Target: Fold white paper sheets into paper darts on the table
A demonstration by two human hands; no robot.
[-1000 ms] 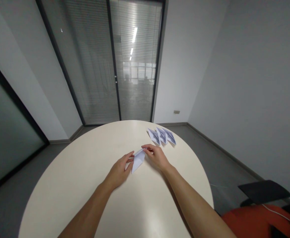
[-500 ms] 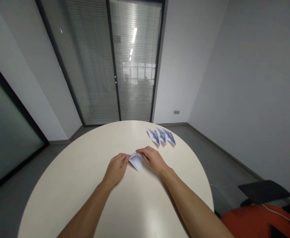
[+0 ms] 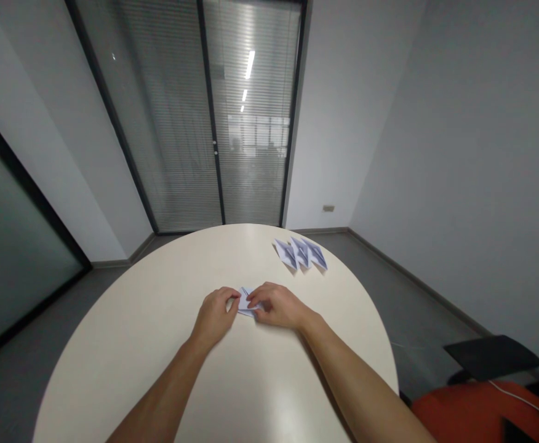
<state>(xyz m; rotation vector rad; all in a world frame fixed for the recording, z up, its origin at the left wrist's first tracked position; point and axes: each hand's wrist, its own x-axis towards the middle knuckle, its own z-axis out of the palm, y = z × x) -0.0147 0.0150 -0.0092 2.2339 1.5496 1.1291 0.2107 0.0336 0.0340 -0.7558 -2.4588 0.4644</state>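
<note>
A small folded sheet of pale paper [image 3: 246, 301] lies between my hands, around the middle of the round table. Its left edge is pinched between the thumb and fingers of my left hand [image 3: 217, 312]. From the other side, my right hand [image 3: 276, 305] reaches over the paper, its fingertips on the upper face and its thumb at the near edge. The right part of the sheet is hidden under those fingers. Farther back on the right lie three folded paper pieces [image 3: 301, 253], side by side and overlapping.
The cream round table [image 3: 126, 344] has a curved edge all round. At the lower right stands a red chair [image 3: 463, 409] with a black armrest [image 3: 493, 357] and a thin white cable. Behind the table are glass panels with blinds [image 3: 251, 172].
My right hand has moved toward me and slightly left, from the paper's far edge onto its front. The far part of the sheet is now folded down. My left hand has hardly moved.
</note>
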